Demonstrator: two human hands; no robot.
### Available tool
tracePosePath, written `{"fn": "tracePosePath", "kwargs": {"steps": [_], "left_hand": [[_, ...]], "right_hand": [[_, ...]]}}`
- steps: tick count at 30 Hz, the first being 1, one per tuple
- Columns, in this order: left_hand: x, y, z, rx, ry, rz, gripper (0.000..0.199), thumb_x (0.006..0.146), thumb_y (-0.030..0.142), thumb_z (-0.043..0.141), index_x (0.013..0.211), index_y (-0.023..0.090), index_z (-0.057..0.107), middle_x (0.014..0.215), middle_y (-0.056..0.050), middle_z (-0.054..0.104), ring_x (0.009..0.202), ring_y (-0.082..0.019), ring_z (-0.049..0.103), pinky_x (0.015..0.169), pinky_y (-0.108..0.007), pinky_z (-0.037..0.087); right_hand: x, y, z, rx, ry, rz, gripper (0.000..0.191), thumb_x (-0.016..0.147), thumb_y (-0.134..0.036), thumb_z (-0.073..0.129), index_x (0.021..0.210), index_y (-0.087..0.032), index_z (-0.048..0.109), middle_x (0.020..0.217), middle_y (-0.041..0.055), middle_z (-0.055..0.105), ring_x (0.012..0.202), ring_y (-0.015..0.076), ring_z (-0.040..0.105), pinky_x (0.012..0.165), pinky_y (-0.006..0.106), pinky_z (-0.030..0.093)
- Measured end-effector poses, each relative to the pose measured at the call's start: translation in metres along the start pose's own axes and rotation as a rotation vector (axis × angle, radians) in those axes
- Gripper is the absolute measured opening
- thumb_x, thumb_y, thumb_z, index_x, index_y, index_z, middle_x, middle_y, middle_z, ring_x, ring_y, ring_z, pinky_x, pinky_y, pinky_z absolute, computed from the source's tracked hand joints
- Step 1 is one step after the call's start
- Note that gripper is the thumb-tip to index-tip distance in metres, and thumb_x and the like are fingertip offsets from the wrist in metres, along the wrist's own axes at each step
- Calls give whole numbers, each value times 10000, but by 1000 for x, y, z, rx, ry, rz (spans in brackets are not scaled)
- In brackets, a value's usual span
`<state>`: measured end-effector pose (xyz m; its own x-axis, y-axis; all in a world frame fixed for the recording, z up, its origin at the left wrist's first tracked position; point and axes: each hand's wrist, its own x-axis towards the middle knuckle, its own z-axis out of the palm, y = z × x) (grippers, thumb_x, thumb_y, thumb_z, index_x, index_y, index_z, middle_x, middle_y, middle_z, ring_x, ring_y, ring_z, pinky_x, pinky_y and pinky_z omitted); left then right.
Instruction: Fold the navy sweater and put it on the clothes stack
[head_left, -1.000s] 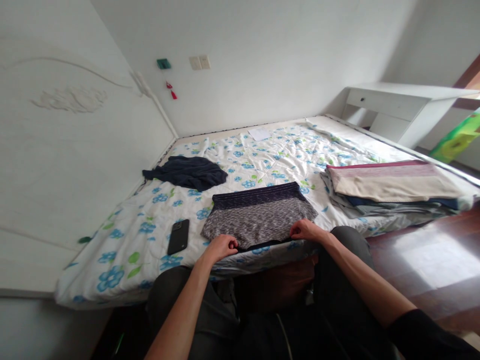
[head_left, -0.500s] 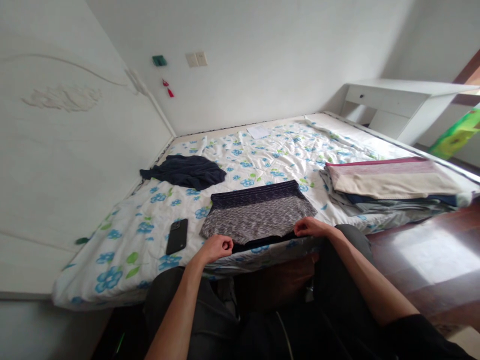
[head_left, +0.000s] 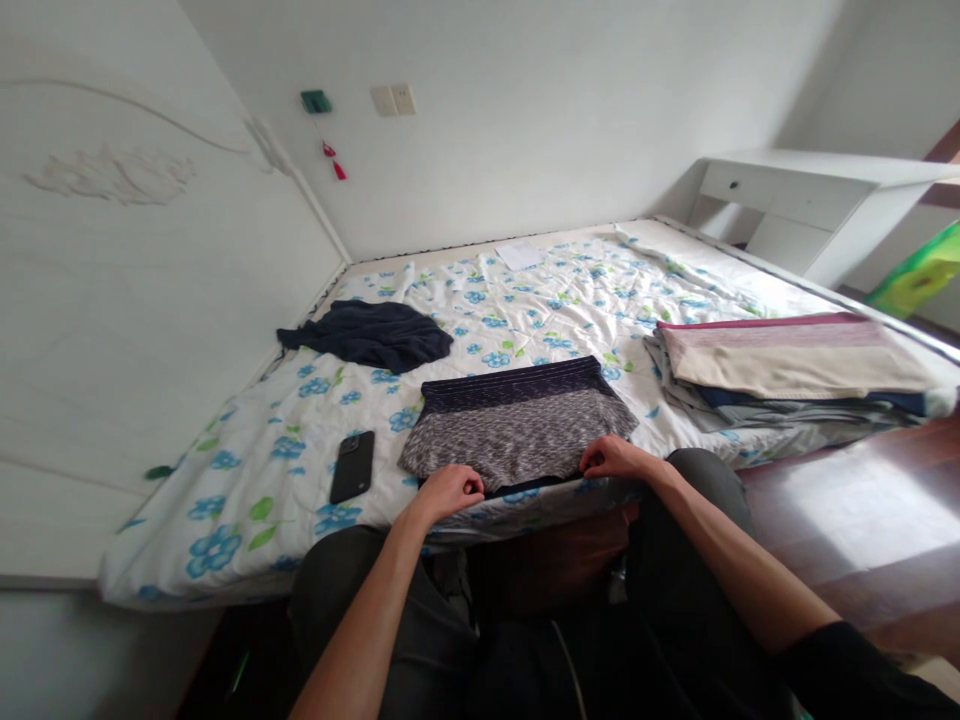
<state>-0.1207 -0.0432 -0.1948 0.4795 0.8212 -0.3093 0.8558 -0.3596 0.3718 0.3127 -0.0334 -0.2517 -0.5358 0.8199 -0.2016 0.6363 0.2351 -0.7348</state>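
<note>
A folded knit garment (head_left: 517, 425), mottled grey with a navy band along its far side, lies flat at the front edge of the bed. My left hand (head_left: 450, 491) has its fingers curled closed on the garment's near left edge. On the near right edge, my right hand (head_left: 611, 458) is closed in a pinch. A dark strip of cloth shows along the near edge between both hands; the fingertips are partly hidden. To the left of the garment lies a black phone (head_left: 352, 467), back side up.
A crumpled dark navy garment (head_left: 371, 335) lies farther back on the floral bedsheet (head_left: 214, 555). At right sits a stack of folded clothes (head_left: 795, 365). White paper (head_left: 520, 256) rests near the wall, and a white desk (head_left: 802, 200) stands beyond the bed.
My hands have come slightly closer together along the garment's near edge, the left shifting rightward and the right a little leftward. The view has shifted slightly. The garment stays in place.
</note>
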Motion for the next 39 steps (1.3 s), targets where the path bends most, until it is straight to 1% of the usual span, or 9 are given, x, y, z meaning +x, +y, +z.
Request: {"fn": "tracePosePath", "kwargs": {"steps": [3,5,9,13,18,25,29,35,39], "left_hand": [[3,1,1,-13,-17,-7,216,914,408,765,952,261,919,894,-57,837,849,-233,732,754,-295,443],[4,2,2,7,-7,-11,196,901,390,777,946,267,922,903,-59,845,852,-237,737,755,-298,446],[5,5,3,39,-2,-16,150,864,369,810,913,280,920,885,-53,849,839,-240,743,755,-299,457],[5,7,5,60,8,-19,197,909,311,727,915,276,921,867,-53,854,834,-238,752,765,-304,457],[4,7,4,51,-4,-15,230,949,273,681,921,262,909,869,-55,855,820,-231,750,749,-300,431],[6,15,6,1,17,-43,138,925,394,833,911,284,915,853,-47,846,835,-252,762,767,-305,438],[9,19,8,16,24,-40,128,929,391,844,888,292,915,891,-51,862,887,-269,780,803,-309,464],[10,21,5,-3,92,-32,224,997,463,780,981,287,918,844,-26,846,866,-242,786,815,-284,495],[15,29,14,20,108,44,224,1031,443,746,1110,321,916,941,-7,881,920,-225,809,848,-265,531]], "right_hand": [[2,1,1,27,-1,-20,249,938,-400,768,1015,-249,950,1010,44,897,925,261,818,885,308,573],[3,1,2,12,2,-25,237,931,-385,773,1013,-253,952,1024,42,901,945,267,828,892,309,573],[5,0,4,-38,2,-23,197,886,-329,798,987,-265,955,984,29,899,895,257,822,857,298,569],[7,-3,8,-78,28,-29,236,946,-297,721,952,-231,948,909,32,882,829,235,792,818,287,546],[7,-7,12,-135,71,-28,235,932,-241,707,937,-214,940,853,37,861,760,212,751,769,277,520],[7,-12,12,-108,44,-63,216,907,-273,748,990,-242,946,922,32,882,816,227,779,780,281,526],[9,-11,14,-106,56,-74,214,934,-272,740,988,-238,945,937,38,885,845,232,791,797,285,519],[10,-11,15,-123,67,-56,188,912,-245,764,980,-219,938,874,31,861,768,197,751,735,261,486],[10,-13,14,-104,48,-46,172,906,-264,793,984,-209,937,873,31,861,766,189,748,736,258,481]]}}
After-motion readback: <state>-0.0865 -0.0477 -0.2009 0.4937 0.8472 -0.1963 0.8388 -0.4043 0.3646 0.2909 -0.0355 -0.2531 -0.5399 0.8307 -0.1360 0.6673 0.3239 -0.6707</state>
